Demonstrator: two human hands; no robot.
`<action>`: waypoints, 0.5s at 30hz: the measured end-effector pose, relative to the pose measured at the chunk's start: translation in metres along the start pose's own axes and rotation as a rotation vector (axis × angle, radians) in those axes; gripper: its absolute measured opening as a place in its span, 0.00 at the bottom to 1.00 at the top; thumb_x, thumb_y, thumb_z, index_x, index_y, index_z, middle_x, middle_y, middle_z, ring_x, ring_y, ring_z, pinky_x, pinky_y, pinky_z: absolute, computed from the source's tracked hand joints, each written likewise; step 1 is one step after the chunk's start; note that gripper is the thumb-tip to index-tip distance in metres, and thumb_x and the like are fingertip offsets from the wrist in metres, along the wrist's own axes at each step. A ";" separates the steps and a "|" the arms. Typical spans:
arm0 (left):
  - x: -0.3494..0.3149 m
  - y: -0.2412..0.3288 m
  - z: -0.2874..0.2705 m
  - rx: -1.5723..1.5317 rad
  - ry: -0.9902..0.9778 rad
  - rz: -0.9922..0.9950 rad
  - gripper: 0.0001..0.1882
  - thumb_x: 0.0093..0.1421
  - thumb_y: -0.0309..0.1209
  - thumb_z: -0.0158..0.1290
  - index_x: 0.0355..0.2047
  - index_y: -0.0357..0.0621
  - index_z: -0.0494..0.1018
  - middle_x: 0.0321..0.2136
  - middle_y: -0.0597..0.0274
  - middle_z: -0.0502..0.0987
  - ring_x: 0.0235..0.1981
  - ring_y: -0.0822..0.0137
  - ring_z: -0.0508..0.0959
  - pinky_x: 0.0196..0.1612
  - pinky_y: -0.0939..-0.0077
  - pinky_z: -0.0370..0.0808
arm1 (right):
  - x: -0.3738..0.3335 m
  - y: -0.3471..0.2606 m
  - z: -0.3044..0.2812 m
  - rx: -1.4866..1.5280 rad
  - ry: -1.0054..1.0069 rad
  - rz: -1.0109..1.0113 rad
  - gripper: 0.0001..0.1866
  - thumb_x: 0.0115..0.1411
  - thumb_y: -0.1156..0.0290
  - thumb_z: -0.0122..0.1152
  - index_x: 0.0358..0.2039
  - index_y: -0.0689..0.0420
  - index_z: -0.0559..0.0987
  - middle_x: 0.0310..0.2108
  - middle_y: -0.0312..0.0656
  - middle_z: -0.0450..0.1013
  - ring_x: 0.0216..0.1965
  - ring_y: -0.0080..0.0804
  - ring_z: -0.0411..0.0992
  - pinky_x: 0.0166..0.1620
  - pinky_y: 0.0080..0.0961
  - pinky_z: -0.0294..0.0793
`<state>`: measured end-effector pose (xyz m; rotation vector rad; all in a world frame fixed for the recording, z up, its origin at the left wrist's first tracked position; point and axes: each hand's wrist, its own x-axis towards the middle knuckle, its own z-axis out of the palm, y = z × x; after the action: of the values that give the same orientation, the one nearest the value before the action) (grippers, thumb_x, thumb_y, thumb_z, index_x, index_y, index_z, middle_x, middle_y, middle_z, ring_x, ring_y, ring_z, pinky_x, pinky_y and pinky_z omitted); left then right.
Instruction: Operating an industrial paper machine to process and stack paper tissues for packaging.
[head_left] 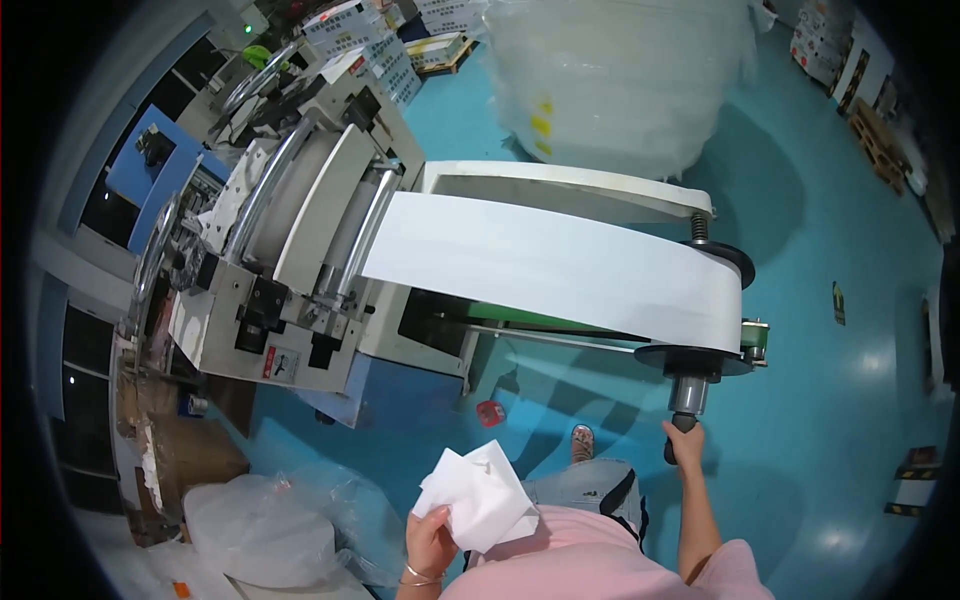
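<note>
In my left hand (432, 538) is a crumpled bundle of white sheet material (478, 497), held in front of my body with the fingers closed on its lower left edge. My right hand (685, 440) is wrapped round a black handle (683, 424) at the near end of a metal shaft. That shaft carries a roll of white web (690, 295) between two black discs, the near disc (692, 358) just beyond my hand. From the roll, the wide white web stretches left to the metal rollers (368, 235) of a machine (300, 290).
A large bundle wrapped in clear film (620, 80) stands beyond the machine. Cartons (350, 40) are stacked at the far left. Plastic bags (260, 525) lie at the lower left. A small red object (490, 413) rests on the blue-green floor. A wooden pallet (877, 145) leans far right.
</note>
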<state>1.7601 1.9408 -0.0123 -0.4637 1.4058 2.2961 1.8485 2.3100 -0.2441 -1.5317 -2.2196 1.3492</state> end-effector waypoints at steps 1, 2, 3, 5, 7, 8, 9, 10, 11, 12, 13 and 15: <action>-0.003 -0.002 0.003 0.014 0.031 0.015 0.24 0.51 0.26 0.44 0.50 0.30 0.61 0.45 0.51 0.70 0.46 0.57 0.71 0.51 0.65 0.67 | 0.006 0.000 -0.007 0.248 -0.212 0.120 0.14 0.46 0.67 0.63 0.27 0.61 0.70 0.22 0.44 0.70 0.22 0.31 0.71 0.24 0.27 0.72; 0.000 0.000 0.004 0.015 0.028 0.020 0.24 0.51 0.26 0.44 0.50 0.30 0.61 0.45 0.51 0.70 0.46 0.57 0.71 0.51 0.65 0.67 | 0.011 -0.001 -0.012 0.495 -0.425 0.239 0.14 0.46 0.66 0.63 0.27 0.61 0.70 0.22 0.44 0.70 0.21 0.31 0.71 0.23 0.26 0.71; 0.004 0.003 0.006 0.010 0.001 0.034 0.24 0.52 0.26 0.44 0.50 0.30 0.61 0.45 0.51 0.70 0.46 0.58 0.71 0.51 0.65 0.66 | 0.015 -0.003 -0.012 0.856 -0.551 0.412 0.15 0.45 0.65 0.64 0.27 0.60 0.70 0.20 0.43 0.70 0.21 0.32 0.71 0.23 0.27 0.72; 0.004 0.002 0.010 -0.002 -0.031 0.040 0.24 0.52 0.26 0.44 0.50 0.30 0.61 0.45 0.51 0.70 0.47 0.58 0.71 0.51 0.65 0.66 | 0.022 0.008 -0.009 0.895 -0.590 0.444 0.15 0.45 0.66 0.64 0.27 0.60 0.70 0.20 0.43 0.70 0.20 0.32 0.71 0.23 0.27 0.72; 0.007 0.000 0.013 0.033 -0.022 0.027 0.24 0.52 0.26 0.44 0.50 0.30 0.61 0.45 0.51 0.70 0.47 0.58 0.71 0.51 0.66 0.66 | 0.013 -0.016 -0.002 0.469 -0.369 0.343 0.14 0.45 0.66 0.63 0.28 0.59 0.70 0.18 0.41 0.69 0.19 0.32 0.71 0.22 0.29 0.72; 0.003 -0.001 0.014 0.031 -0.024 0.019 0.24 0.52 0.26 0.44 0.50 0.30 0.61 0.45 0.51 0.70 0.47 0.58 0.71 0.51 0.66 0.66 | 0.012 0.003 0.012 0.107 -0.094 0.012 0.14 0.45 0.67 0.63 0.29 0.59 0.70 0.19 0.41 0.70 0.19 0.33 0.71 0.22 0.30 0.72; 0.001 -0.003 0.015 0.019 -0.031 0.014 0.23 0.52 0.26 0.44 0.50 0.30 0.61 0.45 0.51 0.70 0.47 0.57 0.71 0.51 0.66 0.66 | 0.015 0.024 0.006 0.158 -0.128 0.054 0.13 0.45 0.67 0.63 0.28 0.59 0.71 0.19 0.41 0.70 0.18 0.32 0.70 0.22 0.29 0.72; 0.005 -0.002 0.015 0.010 -0.035 0.022 0.23 0.52 0.25 0.44 0.50 0.30 0.61 0.45 0.51 0.70 0.47 0.57 0.71 0.51 0.65 0.66 | 0.015 0.017 0.004 0.218 -0.169 0.086 0.13 0.45 0.67 0.63 0.27 0.59 0.71 0.19 0.41 0.70 0.18 0.32 0.70 0.22 0.28 0.71; 0.007 -0.001 0.015 0.011 -0.036 0.028 0.23 0.52 0.25 0.44 0.50 0.30 0.61 0.45 0.51 0.70 0.47 0.57 0.71 0.51 0.65 0.66 | 0.018 0.014 0.003 0.222 -0.171 0.082 0.13 0.45 0.67 0.63 0.27 0.59 0.71 0.19 0.41 0.70 0.18 0.32 0.70 0.22 0.28 0.71; 0.009 0.001 0.016 0.000 -0.036 0.038 0.23 0.52 0.25 0.44 0.50 0.30 0.62 0.45 0.51 0.70 0.47 0.57 0.71 0.52 0.65 0.65 | 0.022 0.013 0.000 0.683 -0.444 0.308 0.13 0.45 0.67 0.63 0.27 0.59 0.71 0.19 0.40 0.69 0.18 0.31 0.70 0.21 0.27 0.71; 0.008 -0.001 0.017 -0.017 -0.035 0.043 0.23 0.52 0.26 0.44 0.49 0.30 0.62 0.45 0.51 0.70 0.48 0.57 0.70 0.52 0.65 0.65 | 0.023 0.010 -0.007 1.136 -0.711 0.538 0.13 0.45 0.67 0.63 0.27 0.59 0.71 0.18 0.40 0.68 0.17 0.30 0.69 0.20 0.26 0.70; 0.006 -0.002 0.016 0.001 -0.045 0.033 0.23 0.52 0.26 0.44 0.49 0.30 0.62 0.45 0.51 0.70 0.48 0.57 0.70 0.52 0.65 0.65 | 0.016 0.004 -0.011 0.966 -0.618 0.487 0.14 0.46 0.66 0.63 0.28 0.59 0.70 0.18 0.40 0.68 0.17 0.31 0.69 0.20 0.26 0.70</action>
<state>1.7548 1.9567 -0.0097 -0.3891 1.4028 2.3179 1.8490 2.3295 -0.2462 -1.3533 -0.9545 2.7487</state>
